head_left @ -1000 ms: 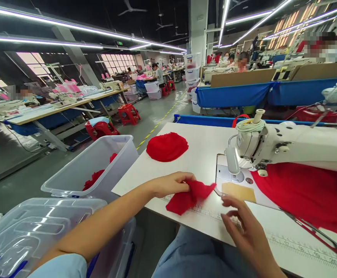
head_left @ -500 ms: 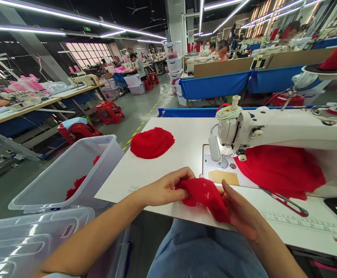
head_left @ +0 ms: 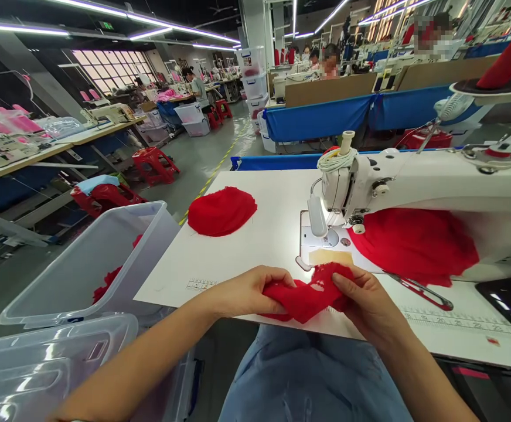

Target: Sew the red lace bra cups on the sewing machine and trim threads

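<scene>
A small red fabric piece is stretched between both my hands at the near edge of the white sewing table. My left hand pinches its left end, fingers closed on the cloth. My right hand grips its right end, just in front of the sewing machine and its needle plate. A round stack of red pieces lies further back on the table to the left. More red fabric is heaped under the machine arm.
A clear plastic bin with red pieces inside stands left of the table, with a clear lid nearer me. Red-handled scissors lie on the table to the right. Other people sit at sewing stations beyond the aisle.
My right hand has come onto the red piece and now grips its right end. Both hands lifted it and pulled it out between them, closer to the needle plate.
</scene>
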`<state>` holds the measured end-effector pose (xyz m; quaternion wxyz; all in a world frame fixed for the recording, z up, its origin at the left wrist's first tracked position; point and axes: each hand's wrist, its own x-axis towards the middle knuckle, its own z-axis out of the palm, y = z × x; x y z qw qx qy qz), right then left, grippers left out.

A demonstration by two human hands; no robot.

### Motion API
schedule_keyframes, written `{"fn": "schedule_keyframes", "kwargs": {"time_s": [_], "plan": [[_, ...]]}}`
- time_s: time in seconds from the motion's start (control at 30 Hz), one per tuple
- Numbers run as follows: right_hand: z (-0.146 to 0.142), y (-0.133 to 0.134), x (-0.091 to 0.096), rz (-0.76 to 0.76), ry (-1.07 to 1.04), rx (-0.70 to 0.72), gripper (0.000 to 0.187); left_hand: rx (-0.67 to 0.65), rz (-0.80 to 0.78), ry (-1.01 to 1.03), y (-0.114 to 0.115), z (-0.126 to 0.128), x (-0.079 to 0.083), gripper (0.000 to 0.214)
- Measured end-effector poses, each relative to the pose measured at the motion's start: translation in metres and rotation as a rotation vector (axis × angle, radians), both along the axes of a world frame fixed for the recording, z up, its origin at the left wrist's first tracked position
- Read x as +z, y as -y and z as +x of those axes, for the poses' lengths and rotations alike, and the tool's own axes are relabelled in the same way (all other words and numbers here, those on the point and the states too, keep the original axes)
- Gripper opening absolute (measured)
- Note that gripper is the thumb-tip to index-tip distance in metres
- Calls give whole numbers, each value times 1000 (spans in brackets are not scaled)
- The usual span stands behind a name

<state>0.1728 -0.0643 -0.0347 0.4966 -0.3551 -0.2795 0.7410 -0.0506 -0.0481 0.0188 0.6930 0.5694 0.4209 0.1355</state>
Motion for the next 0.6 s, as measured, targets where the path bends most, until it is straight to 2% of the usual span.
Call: {"fn": "schedule_keyframes", "kwargs": {"time_s": [0.1,0.2,0.3,0.5,0.6], "plan": [[-1,-3,6,-37,-32,-100,35,75,-129,101,7,3,-4,29],[-5,-5,11,-93,-44,-93,36,148,-320,213,16,9,-17,41],[-10,-6,12,-143,-48,-93,38,277,-449,291,26,19,-31,39],[-15,-11,12,-97,2,-204,36,427,-555,435,39,33,-42,53],[-19,-13,11,-103,-8,-204,38,497,-501,419,43,37,-46,50]]}}
